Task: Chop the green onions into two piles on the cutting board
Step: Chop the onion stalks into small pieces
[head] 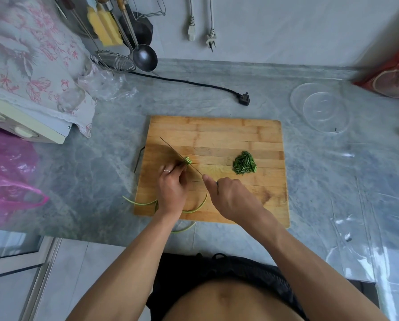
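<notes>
A wooden cutting board [228, 133] lies on the grey counter. One pile of chopped green onion [244, 163] sits on its right half. My left hand [172, 184] is shut on a bunch of green onion stalks [188, 160]; their cut ends stick out past my fingertips, and their curved tails [194, 209] trail under my wrist and over the board's near edge. My right hand [228, 195] grips the handle of a knife [177, 155]. Its thin blade runs diagonally up-left, right against the stalk ends.
Clear glass bowls [321, 108] sit at the right of the board. A black plug and cord [243, 99] lie behind it. A cloth-covered appliance [27, 66] and pink plastic bag [6, 172] stand at left; ladle and strainer [115, 59] hang at the back.
</notes>
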A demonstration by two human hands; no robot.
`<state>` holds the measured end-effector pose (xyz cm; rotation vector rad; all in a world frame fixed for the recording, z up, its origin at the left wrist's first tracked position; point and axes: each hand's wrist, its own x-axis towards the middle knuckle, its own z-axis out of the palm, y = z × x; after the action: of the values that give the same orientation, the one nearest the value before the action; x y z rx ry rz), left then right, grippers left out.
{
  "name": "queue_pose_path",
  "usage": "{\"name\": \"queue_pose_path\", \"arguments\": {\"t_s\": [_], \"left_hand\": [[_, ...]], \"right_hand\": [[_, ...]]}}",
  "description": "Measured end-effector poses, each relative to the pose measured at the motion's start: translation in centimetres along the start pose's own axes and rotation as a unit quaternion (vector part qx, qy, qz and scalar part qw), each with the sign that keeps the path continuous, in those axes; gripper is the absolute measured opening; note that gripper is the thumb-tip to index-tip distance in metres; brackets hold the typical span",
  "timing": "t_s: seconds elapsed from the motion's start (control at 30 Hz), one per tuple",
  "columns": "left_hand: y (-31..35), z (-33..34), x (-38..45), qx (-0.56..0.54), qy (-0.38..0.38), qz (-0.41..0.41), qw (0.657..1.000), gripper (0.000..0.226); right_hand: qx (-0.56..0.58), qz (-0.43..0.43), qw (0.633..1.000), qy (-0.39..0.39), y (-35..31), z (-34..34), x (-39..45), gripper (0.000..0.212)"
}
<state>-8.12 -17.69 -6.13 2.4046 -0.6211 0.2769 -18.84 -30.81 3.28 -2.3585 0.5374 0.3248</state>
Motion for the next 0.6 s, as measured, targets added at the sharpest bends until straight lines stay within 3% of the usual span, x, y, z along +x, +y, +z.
{"name": "queue_pose_path", "arguments": {"t_s": [0.13, 0.3, 0.47, 0.6], "left_hand": [[0.2, -0.1, 0.0, -0.004, 0.000, 0.003, 1.000, 0.020], [0.2, -0.1, -0.1, -0.012, -0.007, 0.008, 1.000, 0.023], [-0.2, -0.1, -0.1, -0.013, -0.017, 0.011, 1.000, 0.027], [-0.2, 0.0, 0.0, -0.010, -0.022, 0.006, 1.000, 0.021]], "right_hand": [[0.021, 0.006, 1.000, 0.021, -0.2, 0.0, -0.2, 0.062], [-0.016, 0.010, 0.999, -0.026, -0.4, -0.4, 0.6, 0.063], [-0.009, -0.002, 1.000, -0.024, 0.6, 0.8, 1.5, 0.078], [-0.036, 0.015, 0.999, -0.028, 0.2, 1.1, 1.5, 0.062]]}}
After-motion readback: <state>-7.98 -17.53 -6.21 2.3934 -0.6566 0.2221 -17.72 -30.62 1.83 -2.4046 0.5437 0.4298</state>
